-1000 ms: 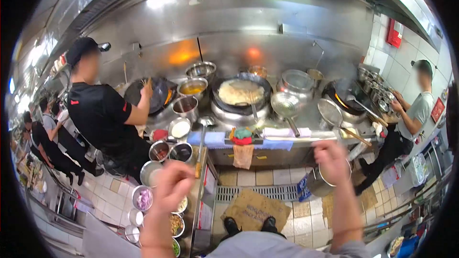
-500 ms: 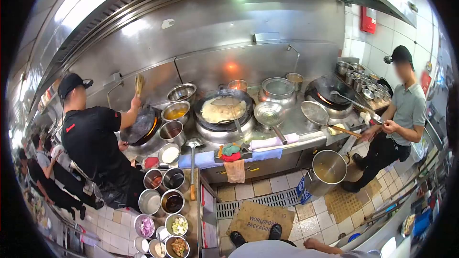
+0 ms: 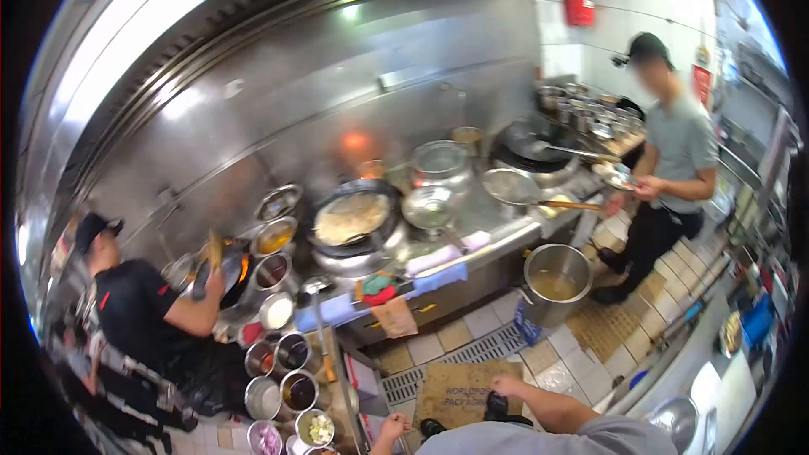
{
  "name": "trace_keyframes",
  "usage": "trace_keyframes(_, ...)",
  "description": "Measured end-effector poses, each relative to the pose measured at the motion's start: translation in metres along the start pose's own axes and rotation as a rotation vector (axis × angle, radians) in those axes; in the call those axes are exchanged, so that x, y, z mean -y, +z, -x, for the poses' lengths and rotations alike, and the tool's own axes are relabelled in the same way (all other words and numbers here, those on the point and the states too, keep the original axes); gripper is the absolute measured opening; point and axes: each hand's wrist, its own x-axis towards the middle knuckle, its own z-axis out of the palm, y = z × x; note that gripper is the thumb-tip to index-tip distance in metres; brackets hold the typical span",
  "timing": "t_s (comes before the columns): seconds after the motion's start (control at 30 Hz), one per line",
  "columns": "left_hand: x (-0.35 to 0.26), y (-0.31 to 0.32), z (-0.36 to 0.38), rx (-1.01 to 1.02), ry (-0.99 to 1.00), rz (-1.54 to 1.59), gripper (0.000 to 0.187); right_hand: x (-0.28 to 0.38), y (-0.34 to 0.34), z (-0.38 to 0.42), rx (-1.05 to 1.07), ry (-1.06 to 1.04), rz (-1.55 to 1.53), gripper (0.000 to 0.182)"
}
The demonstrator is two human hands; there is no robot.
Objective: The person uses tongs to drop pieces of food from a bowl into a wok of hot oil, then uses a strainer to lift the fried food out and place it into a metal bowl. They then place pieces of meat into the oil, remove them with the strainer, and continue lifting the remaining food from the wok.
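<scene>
My left hand (image 3: 394, 427) is low in the view, beside the right side of the steel counter holding pots; its fingers are small and blurred. Over the flattened cardboard (image 3: 447, 383) on the floor is my right hand (image 3: 506, 385), fingers curled in, with nothing visible in it. Neither hand visibly touches a utensil. A wok (image 3: 392, 236) with a pale food sheet (image 3: 351, 218) sits on the middle burner. A ladle (image 3: 324, 320) lies along the counter edge, and an orange cloth (image 3: 394, 318) hangs from the stove front.
At left, a co-worker (image 3: 139, 312) in black holds a bamboo brush (image 3: 216, 250) at a wok. Another (image 3: 674, 152) at right holds something small near a long-handled ladle. A tall pot (image 3: 556, 291) stands on the floor. Steel bowls and a white board (image 3: 733, 396) are at lower right.
The view has turned and tilted. My left hand has come into view, and my right hand has moved forward over the cardboard. The left co-worker's brush is lower, and the spatula has left the middle wok.
</scene>
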Motion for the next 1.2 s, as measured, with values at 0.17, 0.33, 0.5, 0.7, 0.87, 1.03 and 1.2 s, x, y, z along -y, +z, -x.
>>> trace_keyframes(0.17, 0.051, 0.022, -0.004, 0.157, 0.162, -0.460, 0.029, 0.006, 0.006, 0.038, 0.154, -0.039, -0.058, 0.028)
trace_keyframes(0.33, 0.060, 0.019, 0.058, 0.364, 0.041, -0.934, 0.038, -0.028, -0.011, 0.082, 0.438, 0.336, -0.123, 0.029)
trace_keyframes(0.5, 0.104, -0.005, 0.065, 0.173, -0.020, -0.943, 0.038, -0.189, 0.025, 0.113, 0.616, -0.072, 0.197, 0.021)
trace_keyframes(0.7, 0.095, -0.009, 0.068, 0.039, -0.103, -0.547, 0.032, -0.185, 0.013, 0.094, 0.484, 0.363, 0.152, 0.017)
trace_keyframes(0.87, 0.061, -0.002, 0.049, 0.124, -0.137, -0.368, 0.025, -0.071, -0.011, 0.061, 0.265, 0.355, -0.224, 0.016)
trace_keyframes(1.03, 0.051, 0.012, 0.034, 0.078, -0.099, -0.063, 0.017, -0.019, -0.004, 0.044, 0.336, 0.132, -0.029, 0.021)
trace_keyframes(1.2, 0.052, 0.009, 0.041, 0.048, -0.184, -0.099, 0.018, -0.033, 0.012, 0.031, 0.378, 0.021, 0.194, 0.024)
